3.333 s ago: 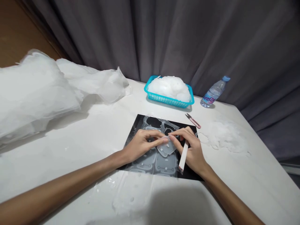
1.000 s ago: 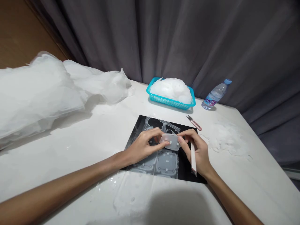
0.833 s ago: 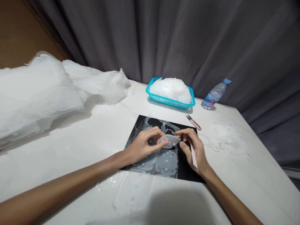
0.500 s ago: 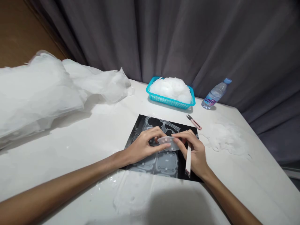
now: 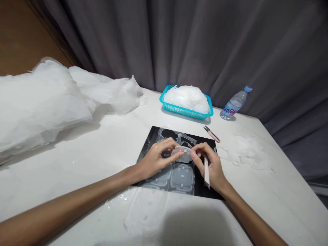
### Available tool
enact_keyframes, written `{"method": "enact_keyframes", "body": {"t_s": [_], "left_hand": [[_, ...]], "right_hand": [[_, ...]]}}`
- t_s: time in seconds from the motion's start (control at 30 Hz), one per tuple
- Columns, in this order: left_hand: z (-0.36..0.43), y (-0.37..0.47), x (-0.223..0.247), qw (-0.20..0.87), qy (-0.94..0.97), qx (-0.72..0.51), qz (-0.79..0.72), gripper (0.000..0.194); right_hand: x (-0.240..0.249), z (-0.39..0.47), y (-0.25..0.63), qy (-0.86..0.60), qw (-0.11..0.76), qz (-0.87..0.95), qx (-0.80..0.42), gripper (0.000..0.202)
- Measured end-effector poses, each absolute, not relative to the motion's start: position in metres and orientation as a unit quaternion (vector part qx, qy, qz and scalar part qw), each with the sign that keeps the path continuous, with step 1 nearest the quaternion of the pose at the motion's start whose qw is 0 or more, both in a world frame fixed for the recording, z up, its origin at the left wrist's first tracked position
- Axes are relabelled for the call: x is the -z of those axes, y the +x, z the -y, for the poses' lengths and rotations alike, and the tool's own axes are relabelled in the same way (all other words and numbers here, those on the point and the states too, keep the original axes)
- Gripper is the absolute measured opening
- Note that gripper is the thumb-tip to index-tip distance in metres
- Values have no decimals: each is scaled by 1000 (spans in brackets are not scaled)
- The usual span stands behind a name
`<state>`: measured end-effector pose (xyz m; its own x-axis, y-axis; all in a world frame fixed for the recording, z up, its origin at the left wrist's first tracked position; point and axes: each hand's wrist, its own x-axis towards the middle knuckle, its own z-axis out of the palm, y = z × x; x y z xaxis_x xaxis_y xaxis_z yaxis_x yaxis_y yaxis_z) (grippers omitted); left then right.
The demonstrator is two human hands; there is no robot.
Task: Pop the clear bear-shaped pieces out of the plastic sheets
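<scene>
A small translucent plastic piece [image 5: 185, 156] with round dots is pinched between my two hands, above a black mat [image 5: 205, 191]. My left hand [image 5: 161, 155] grips its left side with thumb and fingers. At its right edge, my right hand [image 5: 211, 167] pinches with thumb and forefinger. A thin white stick-like tool [image 5: 206, 172] is also tucked in the right hand, its lower end pointing toward me. Under the hands, a clear molded plastic sheet [image 5: 181, 177] lies on the mat, with rounded panels and some cut-out openings.
A blue basket [image 5: 184, 111] heaped with white pieces stands at the back, with a water bottle [image 5: 233, 104] right of it. Pink-handled thread snips [image 5: 212, 134] lie beyond the mat. Clear scraps [image 5: 248, 152] are piled right; large filled plastic bags [image 5: 46, 106] occupy the left.
The plastic piece has been turned and tilted between my fingers, its face showing differently. My right fingers have shifted on its edge, and the white tool's lower end has swung slightly right.
</scene>
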<state>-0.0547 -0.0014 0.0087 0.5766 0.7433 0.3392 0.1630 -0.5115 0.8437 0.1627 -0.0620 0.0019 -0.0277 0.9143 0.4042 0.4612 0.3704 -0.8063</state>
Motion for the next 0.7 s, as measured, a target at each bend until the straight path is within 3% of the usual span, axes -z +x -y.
{"method": "enact_keyframes", "body": {"t_s": [0.5,0.7], "left_hand": [[4,-56,-10,423,780,-358,-292,20],[3,-56,-10,421,772,-357,-314,21]], "right_hand": [[-2,62,164,-506,475,686,-217,6],[-4,60,166,-463,425,743,-228,11]]}}
